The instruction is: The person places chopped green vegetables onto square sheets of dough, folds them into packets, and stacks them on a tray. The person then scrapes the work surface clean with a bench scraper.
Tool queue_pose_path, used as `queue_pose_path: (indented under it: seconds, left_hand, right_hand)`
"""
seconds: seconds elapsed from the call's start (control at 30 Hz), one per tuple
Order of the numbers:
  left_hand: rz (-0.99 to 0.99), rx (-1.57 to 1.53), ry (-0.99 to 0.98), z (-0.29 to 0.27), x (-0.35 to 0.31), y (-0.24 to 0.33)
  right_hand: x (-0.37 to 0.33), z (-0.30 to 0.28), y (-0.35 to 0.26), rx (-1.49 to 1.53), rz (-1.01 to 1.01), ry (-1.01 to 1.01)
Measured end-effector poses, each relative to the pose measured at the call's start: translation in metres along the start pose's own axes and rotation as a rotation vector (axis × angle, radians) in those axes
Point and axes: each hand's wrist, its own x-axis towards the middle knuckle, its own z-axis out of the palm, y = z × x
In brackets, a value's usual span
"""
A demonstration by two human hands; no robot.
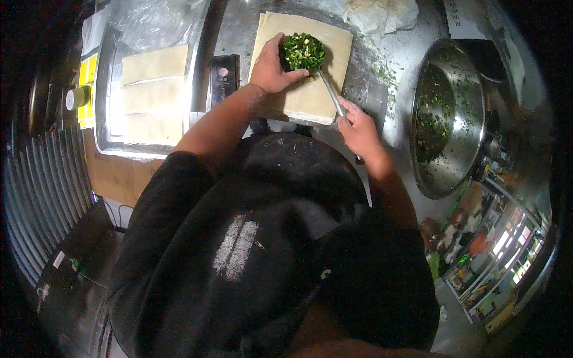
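Green chopped leaves with small pale bits sit in a round heap on a stack of flat, pale dough sheets. The heap is on the upper part of the stack, a bit right of its middle.

The left hand is part open and curved like a cup. Its fingers go up along the left side of the leaves, and its thumb sticks out to the right, just under them. It touches the edge of the heap.

The right hand is closed around the low end of a long, thin metal tool. The tool leans up and left, and its top end meets the lower right side of the heap. I can't tell what shape that end has.

To the right, a big, shiny metal bowl is tipped toward the camera in this view, with more chopped leaves inside. Loose green bits lie on the metal table between the stack and the bowl.

To the left, a metal tray has clear plastic in it and three flat dough pieces in a row. A small dark box stands between the tray and the stack.
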Motion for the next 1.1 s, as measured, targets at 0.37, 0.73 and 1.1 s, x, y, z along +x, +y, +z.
queue_pose_path:
  seconds: [0.37,0.73,1.1]
  left_hand:
    - [0.115,-0.007,0.015,0.002,0.002,-0.005]
    - [0.226,0.07,-0.071,0.0,-0.001,-0.007]
    - [-0.146,-0.236,-0.077,-0.026,-0.014,0.008]
  right_hand:
    - [-0.017,-0.017,-0.017,-0.627,-0.036,0.206]
    - [-0.049,0.002,0.014,-0.574,-0.017,0.311]
    - [-0.05,0.009,0.004,-0.561,-0.078,0.38]
